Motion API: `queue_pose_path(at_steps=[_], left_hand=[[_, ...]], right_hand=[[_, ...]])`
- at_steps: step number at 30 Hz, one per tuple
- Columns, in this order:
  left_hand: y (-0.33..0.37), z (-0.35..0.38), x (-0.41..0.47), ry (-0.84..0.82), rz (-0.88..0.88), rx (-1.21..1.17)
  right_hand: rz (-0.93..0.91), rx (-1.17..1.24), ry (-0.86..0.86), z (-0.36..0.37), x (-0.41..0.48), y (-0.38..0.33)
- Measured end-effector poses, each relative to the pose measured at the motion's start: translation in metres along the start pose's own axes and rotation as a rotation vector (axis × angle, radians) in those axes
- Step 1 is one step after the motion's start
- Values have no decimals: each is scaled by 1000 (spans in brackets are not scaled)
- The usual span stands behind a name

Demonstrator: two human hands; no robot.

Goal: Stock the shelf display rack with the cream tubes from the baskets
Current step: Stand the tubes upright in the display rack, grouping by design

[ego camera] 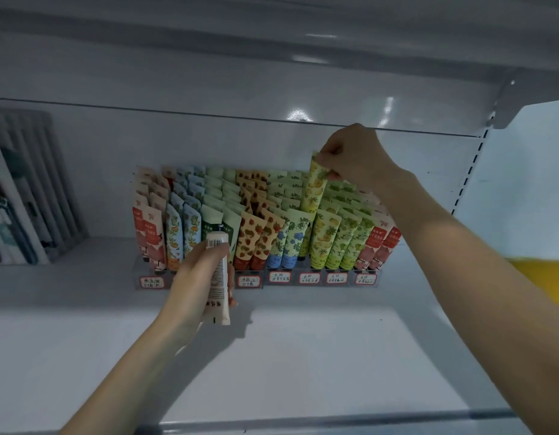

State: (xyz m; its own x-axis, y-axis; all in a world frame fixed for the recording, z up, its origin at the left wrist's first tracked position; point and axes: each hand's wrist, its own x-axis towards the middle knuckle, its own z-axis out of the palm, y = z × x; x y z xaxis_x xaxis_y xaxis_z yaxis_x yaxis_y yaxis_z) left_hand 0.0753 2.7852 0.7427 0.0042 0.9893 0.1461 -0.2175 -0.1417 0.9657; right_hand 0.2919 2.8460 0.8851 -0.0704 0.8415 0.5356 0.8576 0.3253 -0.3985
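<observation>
Right grip (350, 155) pinches the yellow tube (315, 186) by its flat crimped end (light, squashy, likely best held there); left grip (193, 274) wraps a white tube (218, 296).

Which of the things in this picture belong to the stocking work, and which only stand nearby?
Belonging to the job: the right hand pinching the yellow patterned tube above the display rack; the left hand holding the white tube.
Only nearby: the flat packs standing at the left; the yellow object at the right edge.
</observation>
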Motion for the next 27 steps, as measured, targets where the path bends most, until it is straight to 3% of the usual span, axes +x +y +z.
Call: queue_pose_path(at_steps=[8,17,27], left_hand=[[-4,-1,0,-22,-25,2],[-10,15,-5,-113,-83,18],[-13,17,-4,-71,-88,12]], right_hand=[[5,-134,-146,24,-7,3],[17,-243,-150,40,-25,9],[79,-392,-148,45,-31,6]])
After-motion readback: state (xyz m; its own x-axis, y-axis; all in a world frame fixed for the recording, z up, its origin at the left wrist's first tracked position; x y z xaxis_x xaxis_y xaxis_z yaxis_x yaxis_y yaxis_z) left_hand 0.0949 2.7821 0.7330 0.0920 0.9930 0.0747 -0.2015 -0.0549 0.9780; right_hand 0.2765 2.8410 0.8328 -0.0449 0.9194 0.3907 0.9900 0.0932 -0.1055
